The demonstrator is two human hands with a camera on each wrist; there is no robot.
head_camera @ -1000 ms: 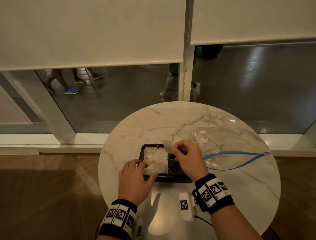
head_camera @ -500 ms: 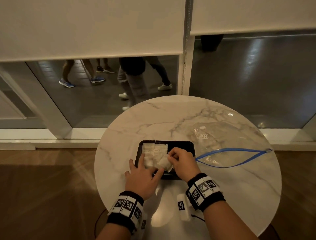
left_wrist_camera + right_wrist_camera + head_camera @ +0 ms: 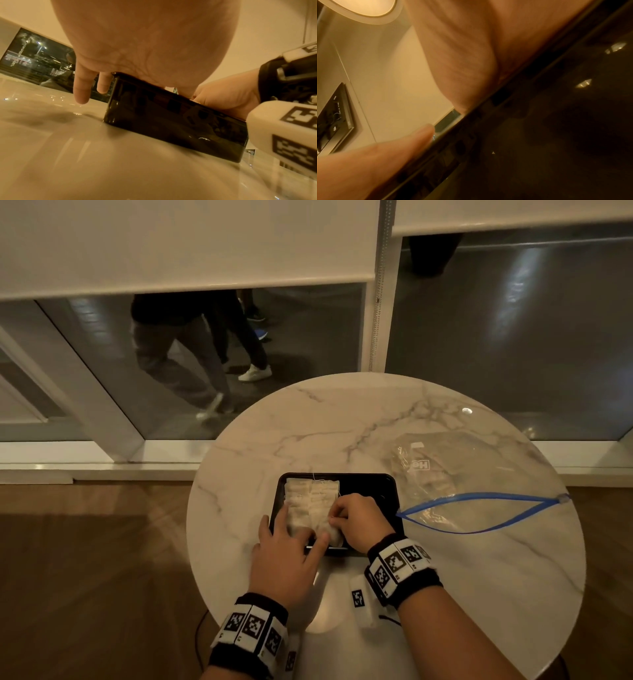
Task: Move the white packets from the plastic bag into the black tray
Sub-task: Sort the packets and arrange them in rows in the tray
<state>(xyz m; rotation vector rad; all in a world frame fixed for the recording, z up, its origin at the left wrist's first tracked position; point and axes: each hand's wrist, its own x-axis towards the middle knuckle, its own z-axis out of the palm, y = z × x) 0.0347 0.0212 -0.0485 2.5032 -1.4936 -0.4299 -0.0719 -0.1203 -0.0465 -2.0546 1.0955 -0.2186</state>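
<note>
- A round marble table [image 3: 445, 559] carries a black tray [image 3: 370, 484], which stands near the person's edge of the table.
- White packets [image 3: 311, 498] lie in the left half of the tray, side by side in rows; thin strings stick out at their far end.
- The right half of the tray floor is bare and dark.
- The left hand [image 3: 287, 556] rests on the near left corner of the tray. Its fingers are spread and fairly straight, and they press on the near packets and the rim.
- From the left wrist view, two fingers [image 3: 82, 88] hang over the left end of the tray, above the table.
- The right hand [image 3: 359, 520] is over the middle of the tray, with the fingers curled. It seems to pinch the edge of a packet at the near end of the row, but the contact is small and partly hidden.
- The right wrist view is blurred; it shows only the palm against the glossy tray wall.
- The clear plastic bag [image 3: 445, 474] lies flat on the table just to the right of the tray. Its blue zip strip [image 3: 479, 498] is open, and pale packets show faintly inside.
- A small white block with a black marker [image 3: 359, 601] lies on the table near the right wrist.
- Behind the table is a window with the blinds half lowered.
</note>
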